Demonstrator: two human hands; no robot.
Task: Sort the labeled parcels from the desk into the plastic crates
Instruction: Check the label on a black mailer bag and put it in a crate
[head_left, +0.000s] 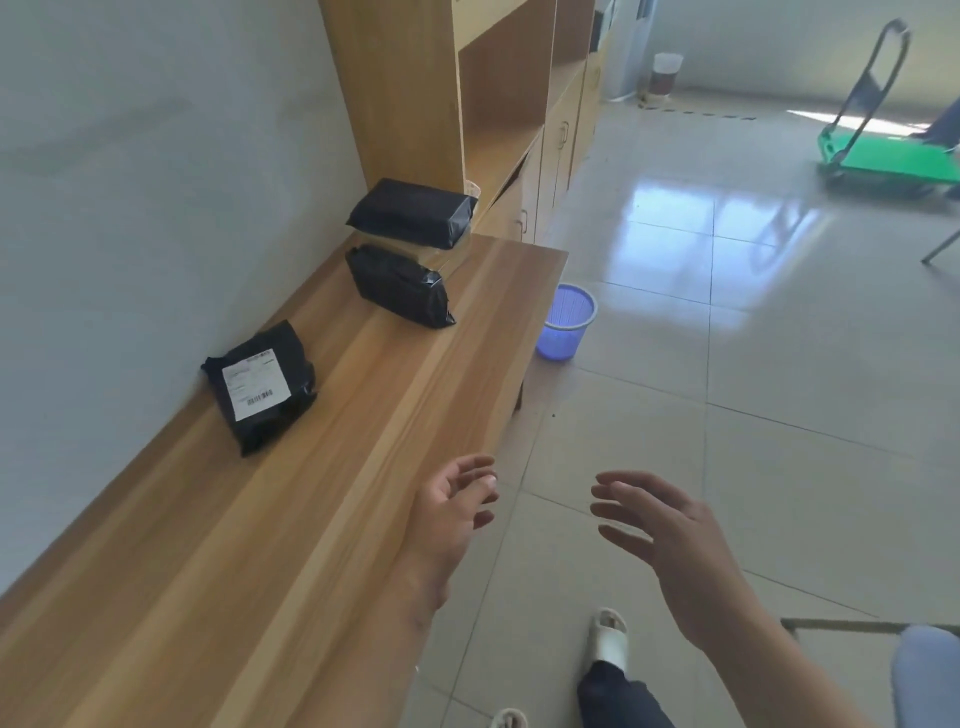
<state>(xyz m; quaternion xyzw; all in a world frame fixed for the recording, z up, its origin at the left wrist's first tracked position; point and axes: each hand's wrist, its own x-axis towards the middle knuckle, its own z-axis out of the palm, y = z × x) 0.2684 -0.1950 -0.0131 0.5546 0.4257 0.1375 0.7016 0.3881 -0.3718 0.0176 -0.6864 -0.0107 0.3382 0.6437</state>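
While both hands, left (457, 512) and right (670, 535), hover empty with slack grip, the farthest parcel's (413, 212) label is hidden

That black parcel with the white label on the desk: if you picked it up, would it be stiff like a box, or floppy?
Probably soft rather than boxy: the labelled parcel is wrapped in wrinkled black plastic with rounded, puffy edges. The glossy film may be a little slippery. It lies flat on the desk, so it seems unlikely to roll or tip. Its weight can't be judged.

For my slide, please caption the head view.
Both hands, left hand and right hand, open beside desk with three black parcels.
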